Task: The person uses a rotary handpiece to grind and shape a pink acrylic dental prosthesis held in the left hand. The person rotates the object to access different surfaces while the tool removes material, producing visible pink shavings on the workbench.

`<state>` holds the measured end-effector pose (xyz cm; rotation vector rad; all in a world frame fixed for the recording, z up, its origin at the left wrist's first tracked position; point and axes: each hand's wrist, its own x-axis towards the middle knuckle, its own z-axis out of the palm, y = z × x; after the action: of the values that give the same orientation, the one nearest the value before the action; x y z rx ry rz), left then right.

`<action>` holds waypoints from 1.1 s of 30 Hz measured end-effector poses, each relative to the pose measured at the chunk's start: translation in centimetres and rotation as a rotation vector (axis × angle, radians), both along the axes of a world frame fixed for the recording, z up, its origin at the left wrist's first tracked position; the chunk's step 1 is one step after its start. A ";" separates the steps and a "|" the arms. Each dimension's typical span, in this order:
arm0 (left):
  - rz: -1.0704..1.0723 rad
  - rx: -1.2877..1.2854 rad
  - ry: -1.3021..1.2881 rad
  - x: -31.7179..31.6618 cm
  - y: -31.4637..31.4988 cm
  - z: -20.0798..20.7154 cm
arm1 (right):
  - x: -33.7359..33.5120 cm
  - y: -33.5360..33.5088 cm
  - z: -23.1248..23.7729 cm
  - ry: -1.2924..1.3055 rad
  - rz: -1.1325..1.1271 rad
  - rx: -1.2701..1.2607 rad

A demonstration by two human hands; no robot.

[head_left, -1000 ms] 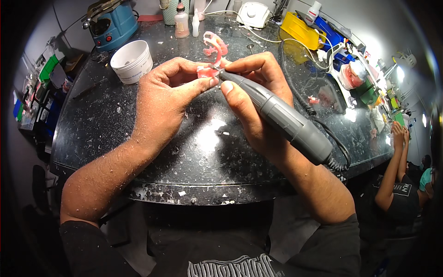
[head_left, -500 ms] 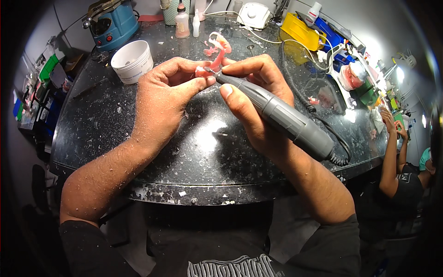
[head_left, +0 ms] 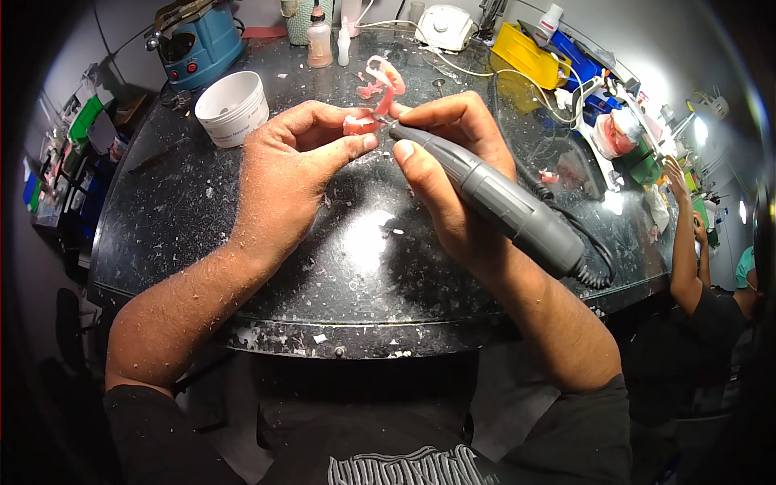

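Observation:
My left hand (head_left: 287, 166) pinches a pink acrylic dental piece (head_left: 358, 125) between thumb and fingers, over the middle of the bench. My right hand (head_left: 440, 182) is wrapped round a grey rotary handpiece (head_left: 501, 198), its narrow tip pointing up and left at the pink piece. Whether the bur touches it I cannot tell. A curved pink strip (head_left: 390, 77) rises just beyond the fingertips; where it meets the held piece is hidden. Pale dust covers my left hand and forearm.
The dark bench (head_left: 283, 283) is strewn with white debris. A white tub (head_left: 232, 109) stands left, with a blue machine (head_left: 198, 48) behind it. Bottles (head_left: 320, 40) and a white control box (head_left: 444, 27) line the back. Right are yellow and blue bins (head_left: 525, 56), a cord and a co-worker's arm (head_left: 685, 250).
The handpiece tip has shifted slightly right, showing more of the pink piece. My left hand has barely moved. At the right edge, the co-worker's arms have shifted.

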<state>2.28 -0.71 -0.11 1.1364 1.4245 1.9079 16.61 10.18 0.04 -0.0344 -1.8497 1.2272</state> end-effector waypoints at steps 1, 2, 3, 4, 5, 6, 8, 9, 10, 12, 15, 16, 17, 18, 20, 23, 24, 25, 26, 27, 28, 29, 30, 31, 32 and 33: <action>-0.010 -0.001 -0.010 -0.1 0.0 0.0 | 0.0 0.1 0.0 0.000 -0.001 0.001; -0.020 -0.001 -0.020 -0.1 0.1 -0.1 | -0.1 0.4 0.1 -0.001 0.010 0.087; -0.021 0.000 -0.020 0.1 0.1 0.1 | -0.1 0.5 0.2 -0.002 0.021 0.172; -0.011 -0.012 -0.002 0.3 0.0 0.4 | 0.2 0.4 0.4 -0.019 0.018 0.094; -0.001 -0.024 0.017 0.4 -0.1 0.6 | 0.5 0.2 0.7 -0.037 0.015 0.015; -0.002 -0.023 0.017 0.4 0.0 0.6 | 0.4 0.8 0.3 -0.001 -0.028 0.061; -0.097 -0.027 -0.085 0.1 0.2 0.5 | 0.8 1.0 0.6 -0.036 -0.033 0.013; -0.096 -0.027 -0.085 -0.1 0.3 0.3 | 0.7 1.3 0.5 -0.032 -0.037 0.021; -0.125 -0.039 -0.111 -0.4 0.3 0.2 | 0.7 1.4 0.5 -0.032 -0.037 0.021; -0.155 -0.052 -0.137 -0.8 0.3 0.0 | 0.8 1.5 0.4 -0.030 -0.045 0.066; -0.215 -0.051 -0.217 -0.9 0.4 -0.1 | 0.8 1.7 0.2 -0.025 -0.046 0.071; -0.219 -0.065 -0.217 -0.9 0.4 0.0 | 0.8 1.7 0.2 -0.025 -0.046 0.070; -0.223 -0.078 -0.217 -0.8 0.4 0.0 | 0.7 1.6 0.1 -0.030 -0.049 0.066; -0.223 -0.079 -0.217 -0.7 0.4 0.0 | 0.7 1.6 0.1 -0.035 -0.052 0.063; -0.169 -0.028 -0.221 -0.5 0.5 -0.1 | 0.7 1.1 0.3 -0.043 -0.021 0.035; -0.189 -0.058 -0.174 -0.8 0.2 -0.1 | 0.5 1.1 0.1 -0.037 -0.009 0.034; -0.190 -0.058 -0.174 -0.7 0.3 -0.2 | 0.4 1.3 -0.1 -0.012 -0.031 0.054; -0.162 -0.037 -0.155 -0.7 0.4 -0.4 | 0.4 1.4 -0.2 0.012 -0.055 0.074; -0.134 -0.015 -0.137 -0.6 0.6 -0.5 | 0.4 1.4 -0.2 0.012 -0.057 0.075; -0.136 -0.015 -0.137 -0.4 0.6 -0.5 | 0.4 1.3 -0.2 -0.010 -0.076 0.084; -0.126 -0.001 -0.136 -0.3 0.7 -0.5 | 0.4 1.2 -0.2 -0.031 -0.094 0.092; -0.117 0.014 -0.135 -0.2 0.7 -0.5 | 0.5 1.0 -0.1 -0.032 -0.095 0.092; -0.118 0.014 -0.136 -0.2 0.7 -0.5 | 0.5 0.7 0.1 -0.059 -0.086 0.065; -0.103 0.025 -0.118 -0.2 0.5 -0.5 | 0.5 0.3 0.2 -0.085 -0.071 0.036; -0.089 0.036 -0.101 -0.2 0.4 -0.5 | 0.2 0.2 -0.1 -0.064 -0.093 0.057; -0.086 0.035 -0.101 -0.3 0.4 -0.5 | 0.1 0.0 -0.2 -0.064 -0.090 0.055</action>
<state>2.01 -0.33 -0.66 1.0832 1.2733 1.9085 16.67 10.20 -0.12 -0.1264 -1.9156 1.1243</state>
